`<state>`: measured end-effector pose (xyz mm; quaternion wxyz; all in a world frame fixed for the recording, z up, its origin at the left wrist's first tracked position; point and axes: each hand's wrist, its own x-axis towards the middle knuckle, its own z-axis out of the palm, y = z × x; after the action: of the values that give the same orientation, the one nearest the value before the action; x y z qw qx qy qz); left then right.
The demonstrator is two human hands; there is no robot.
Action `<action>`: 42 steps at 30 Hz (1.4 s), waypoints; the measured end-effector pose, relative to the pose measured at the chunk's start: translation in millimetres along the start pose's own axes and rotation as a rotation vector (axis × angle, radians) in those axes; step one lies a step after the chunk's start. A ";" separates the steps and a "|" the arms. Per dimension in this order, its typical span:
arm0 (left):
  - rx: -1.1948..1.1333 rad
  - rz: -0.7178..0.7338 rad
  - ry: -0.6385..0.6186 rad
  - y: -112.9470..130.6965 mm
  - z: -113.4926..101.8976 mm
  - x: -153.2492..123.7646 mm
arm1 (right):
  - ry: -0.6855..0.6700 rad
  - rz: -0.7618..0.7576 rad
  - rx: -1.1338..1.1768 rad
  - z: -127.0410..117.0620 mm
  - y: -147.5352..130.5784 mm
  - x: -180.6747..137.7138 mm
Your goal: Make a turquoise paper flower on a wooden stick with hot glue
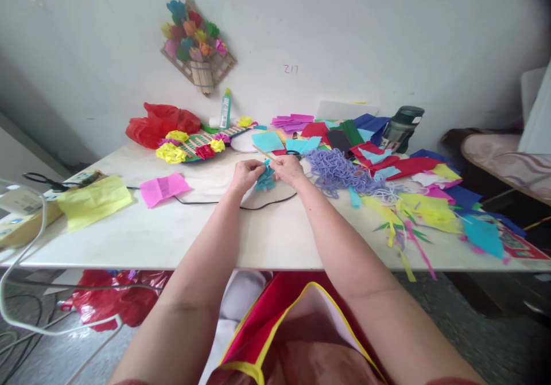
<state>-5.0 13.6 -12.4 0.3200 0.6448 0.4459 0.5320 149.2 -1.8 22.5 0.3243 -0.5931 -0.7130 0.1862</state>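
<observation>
Above the middle of the white table, my left hand [248,174] is closed, its fingertips pinching a crumpled piece of blue crepe paper [266,180]. Close beside it, my right hand [288,168] is closed on a thin wooden stick [261,152], whose free end points up and to the left. The right fingertips also meet the edge of the blue paper. Just beyond the hands lie flat light-blue paper pieces [267,141] and a pair of dark-handled scissors [294,154], partly covered. A tangle of purple yarn [333,168] lies right of my right hand.
Pink [163,189] and yellow paper squares [95,201] lie left, near a power strip [30,224]. A flower-decorated green board [202,146], a red bag [161,125] and a glue tube [225,109] are behind. Coloured paper scraps and a dark bottle [401,129] occupy the right. A black cord [202,202] crosses the table.
</observation>
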 end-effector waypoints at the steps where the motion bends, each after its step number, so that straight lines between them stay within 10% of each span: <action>1: 0.001 -0.001 -0.001 -0.5 0.0 0.3 | -0.001 0.003 -0.002 0.1 0.3 0.4; 29: 0.174 0.095 0.043 9.6 2.9 -4.8 | 0.006 0.057 0.059 -1.7 1.2 3.4; 42: -0.146 -0.153 0.128 -0.9 -2.8 4.5 | 0.069 -0.272 0.018 6.5 4.4 -0.8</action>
<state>-7.8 17.9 -10.7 0.3765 0.5485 0.4735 0.5772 148.1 -0.8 14.8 0.3760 -0.4942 -0.7736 0.1263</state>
